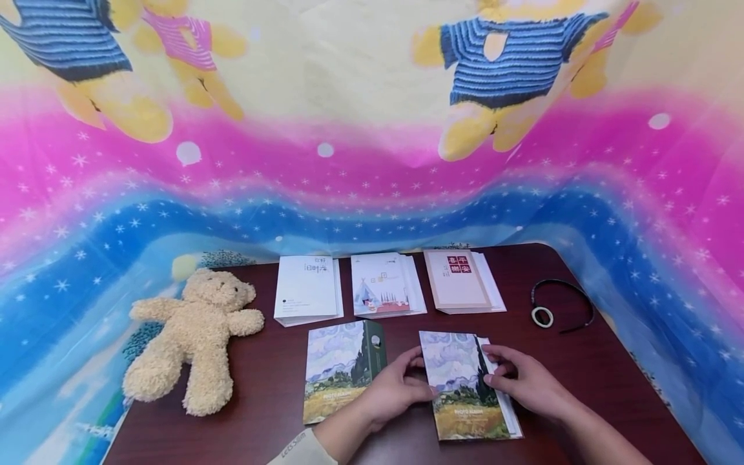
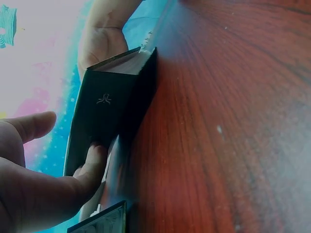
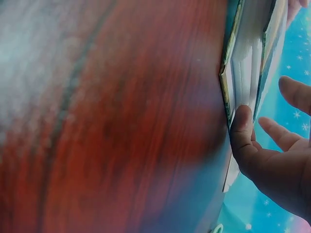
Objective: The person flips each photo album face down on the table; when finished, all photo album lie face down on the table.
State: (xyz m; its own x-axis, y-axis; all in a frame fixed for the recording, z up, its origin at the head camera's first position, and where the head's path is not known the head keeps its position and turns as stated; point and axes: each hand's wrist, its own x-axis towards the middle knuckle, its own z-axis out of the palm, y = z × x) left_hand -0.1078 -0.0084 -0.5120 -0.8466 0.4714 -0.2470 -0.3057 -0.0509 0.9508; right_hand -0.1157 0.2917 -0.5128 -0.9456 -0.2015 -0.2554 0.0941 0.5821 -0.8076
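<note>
A photo album (image 1: 465, 387) with a painted landscape cover lies in front of me, spine to the left, its white page edges showing at the right. My left hand (image 1: 401, 387) is at the spine; in the left wrist view a fingertip touches the dark green spine (image 2: 104, 99) while the thumb stands off it. From the right, my right hand (image 1: 526, 378) reaches the open side. In the right wrist view one finger touches the page edges (image 3: 245, 68), with thumb and another finger spread apart. A matching album (image 1: 331, 361) lies to the left, partly behind my left forearm.
Along the back of the dark wooden table (image 1: 267, 413) stand three pale albums: a white one (image 1: 305, 290), one with a tent picture (image 1: 380, 284), and a beige one (image 1: 459, 281). A teddy bear (image 1: 200, 342) lies at the left, a black cord with a ring (image 1: 542, 317) at the right.
</note>
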